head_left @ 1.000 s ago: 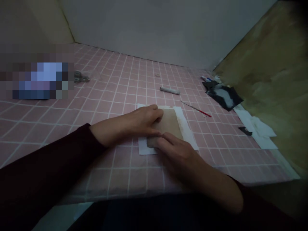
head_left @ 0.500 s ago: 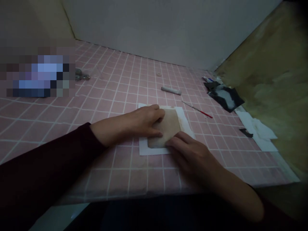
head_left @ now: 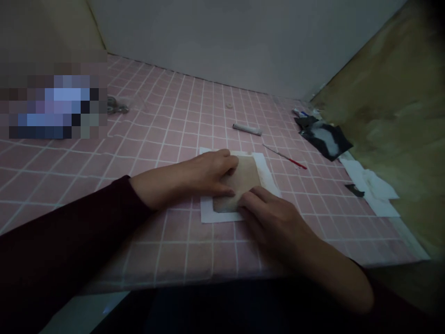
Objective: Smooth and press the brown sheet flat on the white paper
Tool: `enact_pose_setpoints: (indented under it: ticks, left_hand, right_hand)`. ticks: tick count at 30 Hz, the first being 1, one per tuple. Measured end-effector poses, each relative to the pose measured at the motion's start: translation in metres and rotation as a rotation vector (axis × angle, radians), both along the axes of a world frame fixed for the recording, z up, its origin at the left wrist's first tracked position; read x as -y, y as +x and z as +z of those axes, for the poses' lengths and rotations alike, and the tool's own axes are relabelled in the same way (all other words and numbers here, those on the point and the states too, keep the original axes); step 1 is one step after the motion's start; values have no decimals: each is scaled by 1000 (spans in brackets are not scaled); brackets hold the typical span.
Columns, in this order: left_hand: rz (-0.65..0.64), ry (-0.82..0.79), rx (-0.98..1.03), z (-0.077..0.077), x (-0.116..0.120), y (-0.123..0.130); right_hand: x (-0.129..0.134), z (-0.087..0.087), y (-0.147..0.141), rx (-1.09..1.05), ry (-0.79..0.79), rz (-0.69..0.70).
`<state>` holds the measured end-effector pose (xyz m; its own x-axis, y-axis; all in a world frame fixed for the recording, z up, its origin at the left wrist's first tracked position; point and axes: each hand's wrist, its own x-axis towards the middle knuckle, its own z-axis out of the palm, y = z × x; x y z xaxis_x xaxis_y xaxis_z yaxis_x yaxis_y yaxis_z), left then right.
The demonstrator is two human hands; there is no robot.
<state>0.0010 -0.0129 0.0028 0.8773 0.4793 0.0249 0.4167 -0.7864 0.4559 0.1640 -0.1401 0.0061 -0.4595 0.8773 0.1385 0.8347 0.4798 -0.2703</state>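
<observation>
A tan square sheet point(head_left: 245, 174) of a kind I cannot make out lies flat on white paper point(head_left: 212, 217). My left hand point(head_left: 213, 171) rests on its left side, thumb and forefinger spread apart, pressing it down. At the sheet's near right corner is my right hand point(head_left: 274, 215), its fingers pinched together against the surface. Whatever sits between those fingertips is hidden by the hand. Brownish dust or smudges point(head_left: 266, 178) show on the white paper along the sheet's right edge.
A thin red-handled tool point(head_left: 295, 163) and a grey tube point(head_left: 246, 129) lie beyond the paper. To the right are a black pouch point(head_left: 325, 139), white tissues point(head_left: 377, 185) and a dark scrap point(head_left: 354, 190). A small pale ring point(head_left: 229, 105) lies farther back. Part of the left is pixelated.
My right hand has shifted slightly left and away from me across the tan sheet. My left hand stays in place on it.
</observation>
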Motion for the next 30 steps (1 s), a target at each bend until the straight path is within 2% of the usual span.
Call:
enact_pose_setpoints:
  ticks: [5, 10, 15, 17, 22, 24, 27, 30]
  left_hand:
    - [12, -11, 18, 1, 1, 0]
    - [7, -12, -21, 2, 0, 0]
    - [10, -12, 21, 0, 0, -1]
    - [9, -24, 16, 1, 0, -1]
    - [-4, -16, -3, 2, 1, -1]
    - [0, -5, 7, 1, 0, -1]
    - [17, -7, 10, 2, 0, 0]
    - [18, -22, 7, 4, 1, 0]
  right_hand:
    - [-2, -1, -11, -85, 11, 133]
    - [2, 4, 3, 19, -51, 21]
    - [-3, 2, -9, -86, -26, 100]
    - [-4, 1, -7, -94, -36, 91]
    - [0, 3, 5, 8, -14, -35]
    - [-1, 2, -1, -8, -12, -13]
    - [-4, -1, -11, -83, -6, 92]
    - [-2, -2, -5, -66, -12, 82]
